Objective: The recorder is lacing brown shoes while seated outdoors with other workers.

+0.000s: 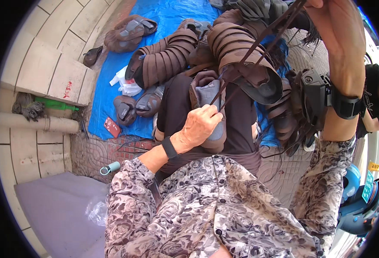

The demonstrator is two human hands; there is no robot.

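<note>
A brown shoe (pixel 208 91) with a grey mesh tongue rests between my knees. My left hand (pixel 201 125) lies over its lacing area, fingers closed in a pinch on a dark shoelace. From there the shoelace (pixel 263 35) runs taut in two strands up to the right. At the upper right edge my raised right hand (pixel 330 26) grips its far part; those fingertips are partly cut off by the frame. Curved stacks of brown shoe parts, one on the left (pixel 171 59) and one on the right (pixel 236 43), lie just beyond my knees.
Several brown shoes, among them a pair (pixel 148 103), lie on a blue tarp (pixel 101 96). A white plastic bag (pixel 127 84) and a red phone-like object (pixel 112 127) are left of me. Loose laces (pixel 299 124) hang at the right. A tiled wall (pixel 39 69) borders the left.
</note>
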